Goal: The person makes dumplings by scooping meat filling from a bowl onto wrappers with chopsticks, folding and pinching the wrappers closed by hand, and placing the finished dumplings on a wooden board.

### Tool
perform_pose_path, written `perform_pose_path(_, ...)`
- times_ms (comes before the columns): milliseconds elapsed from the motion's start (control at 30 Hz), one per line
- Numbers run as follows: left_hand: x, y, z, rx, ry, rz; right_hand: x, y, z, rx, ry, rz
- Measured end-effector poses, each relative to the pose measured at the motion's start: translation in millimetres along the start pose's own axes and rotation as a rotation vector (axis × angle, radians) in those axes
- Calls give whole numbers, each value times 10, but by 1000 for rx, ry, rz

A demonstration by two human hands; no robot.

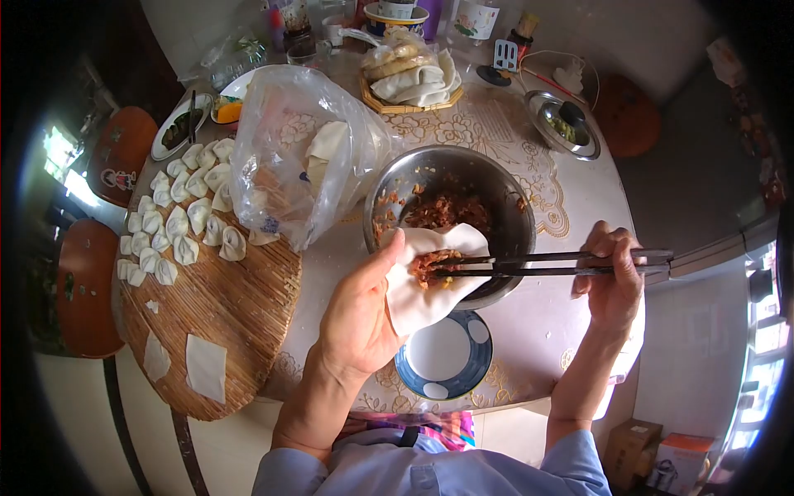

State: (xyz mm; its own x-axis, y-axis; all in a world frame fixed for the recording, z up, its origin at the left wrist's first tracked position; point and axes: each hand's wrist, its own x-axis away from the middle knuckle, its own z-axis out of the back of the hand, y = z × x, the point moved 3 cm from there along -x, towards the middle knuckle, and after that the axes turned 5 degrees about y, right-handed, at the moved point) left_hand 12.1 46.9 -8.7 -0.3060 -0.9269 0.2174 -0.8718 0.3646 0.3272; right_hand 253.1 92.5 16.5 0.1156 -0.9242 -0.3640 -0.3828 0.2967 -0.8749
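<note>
A white dumpling wrapper [418, 307] lies across my left hand [357, 318], the thumb over its edge. On the wrapper sits a lump of reddish meat filling [424, 271]. My right hand [614, 263] is closed around a pair of dark chopsticks [546, 264], whose tips touch the filling. Just beyond the wrapper stands a steel bowl [514, 194] with more of the filling inside; the wrapper covers part of its near rim. Below my hands rests a blue-rimmed plate [444, 351].
At the left, a round woven board [240, 322] bears rows of folded dumplings [177, 223] and a loose square wrapper [206, 368]. A clear plastic bag [289, 157] of wrappers stands beside the bowl. Farther back are a basket of wrapped food [413, 74] and a lidded metal dish [562, 124].
</note>
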Motion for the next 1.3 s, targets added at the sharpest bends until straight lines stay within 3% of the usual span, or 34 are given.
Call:
perform_pose_path(167, -10, 40, -3, -10, -22, -22, -7, -2, 37, -178, 74, 56)
perform_pose_path(267, -6, 25, 9, -35, -17, 3, -10, 104, -89, -9, -5, 2)
perform_pose_path(333, 1, 118, 33, -69, -101, -31, -5, 72, -25, -77, 90, 3)
perform_pose_path(400, 20, 278, 87, 51, -115, -192, -45, -36, 139, -144, 152, 47)
perform_pose_path(533, 100, 422, 82, 13, -4, -310, -60, 11, 90, 378, 373, -16)
perform_pose_path(767, 58, 184, 33, -55, -64, -198, -87, 403, -18, 585, 226, -211)
perform_pose_path(800, 63, 166, 27, -75, -65, -197, -80, 334, 65, 719, 160, -149)
perform_pose_path(900, 69, 139, 32, -75, -60, -180, 117, 60, 259, 890, -257, -349)
perform_pose_path(933, 74, 132, 31, -64, -55, -169, 163, -42, 157, 850, -423, -360)
perform_pose_path(967, 90, 126, 23, -71, -32, -153, 166, -152, -1, 516, -668, -362)
perform_pose_path(1000, 94, 120, 14, -74, -47, -149, 213, -97, -18, 320, -766, -283)
perform_pose_path(1067, 89, 92, 6, -83, -75, -131, 310, 64, -184, 46, -532, -404)
perform_pose_path(1167, 69, 33, -51, -73, -127, -98, 218, 190, -457, 121, -83, -336)
perform_pose_path(1267, 47, -40, 17, -168, 91, -103, 259, 249, -539, 242, -3, -330)
perform_pose_path(1300, 35, -69, 60, -166, 74, -101, 264, 320, -525, 309, -75, -394)
